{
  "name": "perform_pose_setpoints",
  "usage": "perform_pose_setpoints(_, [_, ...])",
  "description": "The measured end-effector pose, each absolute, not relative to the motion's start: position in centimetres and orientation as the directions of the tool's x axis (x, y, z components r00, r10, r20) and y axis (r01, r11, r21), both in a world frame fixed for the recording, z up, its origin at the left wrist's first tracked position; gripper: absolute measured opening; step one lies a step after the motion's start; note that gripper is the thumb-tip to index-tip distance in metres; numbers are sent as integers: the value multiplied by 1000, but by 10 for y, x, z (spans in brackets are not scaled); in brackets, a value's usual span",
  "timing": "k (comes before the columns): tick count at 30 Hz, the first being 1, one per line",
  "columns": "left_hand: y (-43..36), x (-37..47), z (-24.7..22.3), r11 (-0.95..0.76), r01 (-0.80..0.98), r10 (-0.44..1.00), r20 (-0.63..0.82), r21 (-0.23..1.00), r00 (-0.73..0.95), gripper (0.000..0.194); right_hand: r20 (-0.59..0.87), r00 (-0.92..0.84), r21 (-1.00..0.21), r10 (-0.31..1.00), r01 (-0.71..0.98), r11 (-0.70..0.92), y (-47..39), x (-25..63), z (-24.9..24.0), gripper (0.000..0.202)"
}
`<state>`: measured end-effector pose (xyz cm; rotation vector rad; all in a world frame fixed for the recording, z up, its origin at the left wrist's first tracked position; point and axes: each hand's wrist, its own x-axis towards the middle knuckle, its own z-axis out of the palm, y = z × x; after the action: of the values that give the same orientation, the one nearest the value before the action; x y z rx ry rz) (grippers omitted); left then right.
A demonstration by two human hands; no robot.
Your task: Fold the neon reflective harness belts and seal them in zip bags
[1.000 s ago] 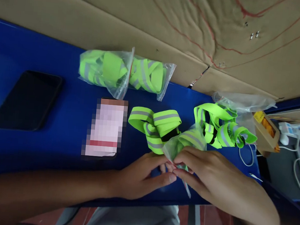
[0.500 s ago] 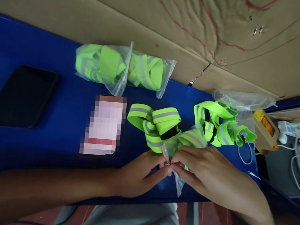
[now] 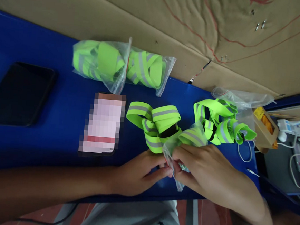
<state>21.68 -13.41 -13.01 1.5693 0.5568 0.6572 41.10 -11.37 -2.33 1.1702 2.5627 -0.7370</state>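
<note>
Near the table's front edge, my left hand pinches the mouth edge of a clear zip bag. My right hand grips the same bag from the other side, fingers bent at its red-lined seal. A neon green strap with a grey reflective stripe lies inside the bag, partly covered by my right hand. Just beyond my hands rests a loose coiled reflective strap, touching or close to the bag. Farther right lies a looser heap of reflective straps with black buckles.
Two filled zip bags of green straps lie along the back. A phone with a blurred screen and a dark tablet-like slab are on the left. At right are an empty-looking plastic bag, a cardboard box and white cables.
My right fingertips have parted slightly from my left fingertips along the bag's seal, and the bag's edge has turned a little. The straps have stayed in place; the view shifted slightly.
</note>
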Motion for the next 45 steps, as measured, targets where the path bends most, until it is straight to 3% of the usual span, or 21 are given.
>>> perform_pose_setpoints(5, [-132,215,-127,10,-70,684,45,997,728,32,-289,-668,-276,686,744,608,-114,418,-13,9])
perform_pose_setpoints(9, [-133,215,-129,85,-63,690,-13,994,724,35,-215,-586,-256,781,806,534,-111,455,12,12])
perform_pose_setpoints(13, [-135,215,-132,74,-11,703,-44,997,710,37,-254,-507,-261,823,856,447,-94,498,17,21])
perform_pose_setpoints(16, [-136,215,-133,65,22,716,-62,998,695,39,-370,-389,-232,844,918,321,-71,516,-4,36])
perform_pose_setpoints(21, [-136,216,-130,72,24,730,-69,997,680,37,-549,-363,-313,753,925,217,-40,514,-38,45])
perform_pose_setpoints(26, [-136,217,-131,45,61,721,-75,997,689,37,-506,-434,-407,746,882,237,-37,507,-27,35])
perform_pose_setpoints(29, [-137,216,-132,12,79,712,-64,997,699,36,-352,-479,-497,804,824,273,-46,509,-5,30])
perform_pose_setpoints(31, [-137,216,-133,-4,85,710,-57,996,702,35,-281,-435,-486,856,833,264,-55,511,6,31])
perform_pose_setpoints(33, [-137,216,-133,-7,87,712,-56,996,700,35,-313,-368,-409,876,884,225,-60,512,6,34])
perform_pose_setpoints(36, [-136,216,-130,8,72,725,-55,997,687,35,-496,-330,-314,803,931,189,-56,509,-15,39])
perform_pose_setpoints(39, [-136,217,-129,-5,55,723,-34,998,690,34,-638,-389,-366,665,912,183,-39,499,-36,43])
perform_pose_setpoints(41, [-137,216,-130,-50,74,709,-17,996,705,33,-636,-430,-413,641,891,189,-28,493,-39,43])
perform_pose_setpoints(45, [-139,215,-134,-177,100,690,51,979,722,25,-496,-422,-417,759,882,218,-46,513,-12,45])
